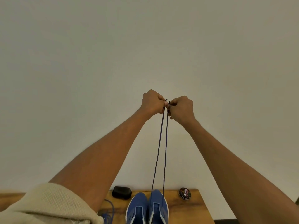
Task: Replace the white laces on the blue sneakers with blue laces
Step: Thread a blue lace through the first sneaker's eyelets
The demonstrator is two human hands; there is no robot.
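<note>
Hands up high, knuckles almost touching: left hand [152, 102] and right hand [182, 109] each pinch one end of the blue lace [161, 143], fingers curled tight. Both strands drop toward 6 o'clock to the right-side blue sneaker [157, 206] on the wooden table [194, 209]. Polish tin [185, 193] sits at its 2 o'clock, lid on.
</note>
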